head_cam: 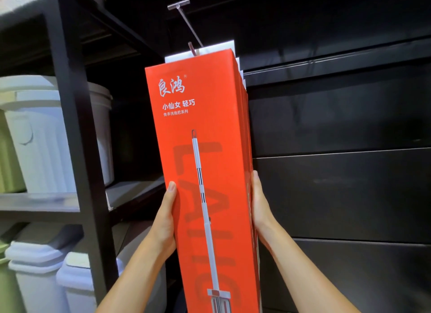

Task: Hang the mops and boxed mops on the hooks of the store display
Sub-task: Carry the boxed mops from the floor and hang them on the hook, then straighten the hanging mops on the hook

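**Boxed mop held up at the hook: tall, stiff, gripped low**

You stood before the black display panel, with a black shelf rack of pale plastic bins on your left. The boxed mop, a tall red carton, stood upright in front of you. Its top was up at the hook, and more red boxes were packed close behind it.

Your left hand gripped the carton's left edge low down, with the thumb laid straight up the front face. The other fingers were hidden behind the box, so I could not tell how they curled. Your right hand was pressed flat against the right side at about the same height, fingers straight. I could not tell whether it touched this box alone or also the ones behind.

The carton looked like stiff cardboard with a smooth printed face, so I judged it slippery under a flat palm. With a single mop inside it was probably light. It was long, though, and held that low the top would have swung easily. A grip higher up, or a firmer squeeze on both edges, would have steadied it.

The metal hook ran out from the wall above, its tip just at the white hang tab. That tab looked the weakest part and likely to tear if forced. Whether this box's own tab was on the hook, I could not tell.
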A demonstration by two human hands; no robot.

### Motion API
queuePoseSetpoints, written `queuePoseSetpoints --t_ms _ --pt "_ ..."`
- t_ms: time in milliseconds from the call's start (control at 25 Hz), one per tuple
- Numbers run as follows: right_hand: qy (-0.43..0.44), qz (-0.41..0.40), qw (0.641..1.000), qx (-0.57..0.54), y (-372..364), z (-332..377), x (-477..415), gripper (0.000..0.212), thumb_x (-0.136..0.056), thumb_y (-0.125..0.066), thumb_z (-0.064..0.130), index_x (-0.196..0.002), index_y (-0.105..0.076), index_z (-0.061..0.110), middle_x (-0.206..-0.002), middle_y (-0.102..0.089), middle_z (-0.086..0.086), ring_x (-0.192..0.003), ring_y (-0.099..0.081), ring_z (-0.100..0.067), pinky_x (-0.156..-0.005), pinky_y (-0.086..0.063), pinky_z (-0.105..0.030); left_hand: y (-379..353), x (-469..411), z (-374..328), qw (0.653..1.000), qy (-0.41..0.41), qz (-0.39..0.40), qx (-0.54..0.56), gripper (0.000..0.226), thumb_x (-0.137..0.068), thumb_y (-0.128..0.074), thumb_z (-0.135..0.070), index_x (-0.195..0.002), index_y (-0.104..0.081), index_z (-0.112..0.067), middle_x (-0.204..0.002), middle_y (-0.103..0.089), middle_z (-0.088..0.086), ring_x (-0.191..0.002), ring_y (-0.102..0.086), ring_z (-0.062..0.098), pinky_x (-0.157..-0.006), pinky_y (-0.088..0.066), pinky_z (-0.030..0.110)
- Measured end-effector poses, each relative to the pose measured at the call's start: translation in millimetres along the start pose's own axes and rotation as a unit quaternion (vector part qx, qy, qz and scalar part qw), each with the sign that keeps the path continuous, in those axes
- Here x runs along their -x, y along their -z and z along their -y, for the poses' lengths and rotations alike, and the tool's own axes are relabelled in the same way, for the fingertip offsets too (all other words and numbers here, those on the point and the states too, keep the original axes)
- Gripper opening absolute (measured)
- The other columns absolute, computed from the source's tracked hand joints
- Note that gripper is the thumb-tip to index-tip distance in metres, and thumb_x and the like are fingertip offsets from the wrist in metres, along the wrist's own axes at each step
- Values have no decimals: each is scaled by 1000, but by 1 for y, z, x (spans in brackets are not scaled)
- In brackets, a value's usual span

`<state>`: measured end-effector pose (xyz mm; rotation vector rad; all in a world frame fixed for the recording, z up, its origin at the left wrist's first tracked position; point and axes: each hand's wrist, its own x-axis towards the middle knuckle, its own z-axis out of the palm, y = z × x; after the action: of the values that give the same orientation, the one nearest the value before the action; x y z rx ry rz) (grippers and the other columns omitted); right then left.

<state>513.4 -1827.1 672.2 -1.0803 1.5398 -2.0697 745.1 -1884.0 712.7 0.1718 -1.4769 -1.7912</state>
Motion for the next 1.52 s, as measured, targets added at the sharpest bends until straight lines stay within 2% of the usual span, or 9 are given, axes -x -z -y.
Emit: queuePoseSetpoints --t_ms 240,320,440,520,680,800,960,1080,1520 --pt "57 -25 996 60 -2 27 42 86 -82 -28 94 -155 -31 49 -160 -38 18 -148 -34 -5 -125 -25 -46 2 4 -2 991 -79 -41 -97 94 -68 -72 -84 -137 -64 -21 -128 -74 10 -115 -73 28 -99 -56 47" --pt "69 -29 994 85 0 36 58 81 -89 -30 86 -158 -29 44 -160 -34 18 -145 -32 -2 -123 -24 -38 3 7 -1 972 -161 -77 -155 86 -77 -67 -76 -145 -55 -25 -137 -69 2 -123 -69 18 -105 -54 42" --pt "64 -54 988 132 4 43 85 68 -101 -34 65 -160 -26 32 -163 -30 11 -146 -30 -6 -119 -23 -34 6 17 0 922 -268 -119 -251 82 -90 -62 -61 -160 -29 -34 -163 -40 -10 -145 -43 -2 -118 -40 30" --pt "55 -70 979 184 9 44 103 69 -102 -39 62 -161 -26 29 -166 -23 6 -152 -26 -12 -124 -23 -40 7 25 1 870 -325 -135 -345 78 -99 -63 -48 -163 -22 -34 -171 -24 -10 -156 -24 3 -125 -27 36" --pt "67 -79 946 308 26 40 145 70 -100 -47 60 -160 -28 30 -169 -12 7 -155 -16 -12 -126 -20 -45 5 41 7 680 -454 -111 -565 65 -97 -64 -28 -157 -40 -19 -170 -28 8 -161 -16 28 -129 -16 56" --pt "70 -69 906 412 48 38 173 71 -98 -48 62 -159 -28 31 -169 -11 10 -155 -17 -15 -125 -23 -51 -3 56 23 614 -463 -76 -635 62 -92 -65 -24 -152 -50 -20 -166 -36 12 -160 -20 34 -127 -14 63" --pt "85 -73 833 541 91 36 205 70 -97 -47 64 -157 -29 34 -170 -13 9 -156 -18 -17 -124 -21 -50 -38 83 50 593 -463 -15 -658 54 -93 -63 -24 -147 -57 -22 -163 -42 11 -157 -27 36 -126 -17 63" --pt "76 -71 808 580 134 39 236 71 -96 -46 63 -157 -29 32 -170 -13 7 -157 -15 -17 -124 -20 -47 -81 101 85 601 -456 44 -655 55 -92 -64 -24 -147 -56 -23 -165 -39 9 -158 -25 35 -126 -20 62" --pt "23 -127 798 589 349 94 354 68 -97 -50 61 -156 -30 35 -169 -17 10 -155 -20 -15 -125 -24 -46 -308 186 203 695 -313 131 -634 58 -99 -50 -44 -155 -41 -33 -170 -30 -3 -161 -18 21 -129 -20 56"
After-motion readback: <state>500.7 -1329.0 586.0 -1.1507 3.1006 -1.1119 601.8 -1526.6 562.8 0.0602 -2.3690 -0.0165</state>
